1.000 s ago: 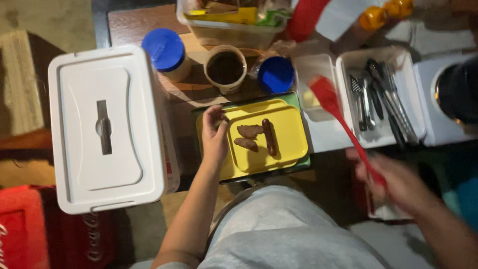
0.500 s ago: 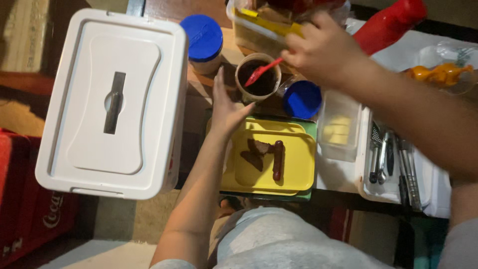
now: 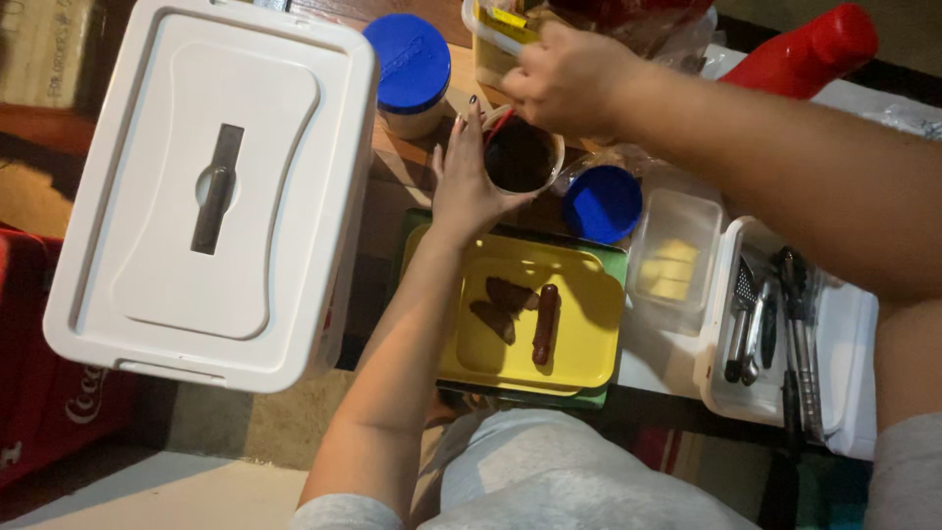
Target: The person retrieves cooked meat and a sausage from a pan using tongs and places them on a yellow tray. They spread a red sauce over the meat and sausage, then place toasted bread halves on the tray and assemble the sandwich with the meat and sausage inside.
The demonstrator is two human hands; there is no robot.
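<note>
My left hand (image 3: 461,186) is wrapped around the side of a pale cup (image 3: 520,157) filled with dark sauce. Right above the cup, my right hand (image 3: 569,79) is closed on a red brush (image 3: 498,126); only a short red piece shows, dipping into the sauce. Nearer to me lies a yellow tray (image 3: 589,363) on a green one, carrying a sausage (image 3: 545,324) and two dark meat pieces (image 3: 498,306). A blue lid (image 3: 601,203) lies just right of the cup.
A big white cooler box (image 3: 211,186) with a closed lid fills the left. A blue-lidded jar (image 3: 412,59) stands behind my left hand. On the right are a clear tub (image 3: 672,255), a white bin of utensils (image 3: 765,334) and a red bottle (image 3: 814,49).
My right hand carried the red brush from the right side up to the cup and dipped it in. My left hand left the yellow tray and took hold of the cup.
</note>
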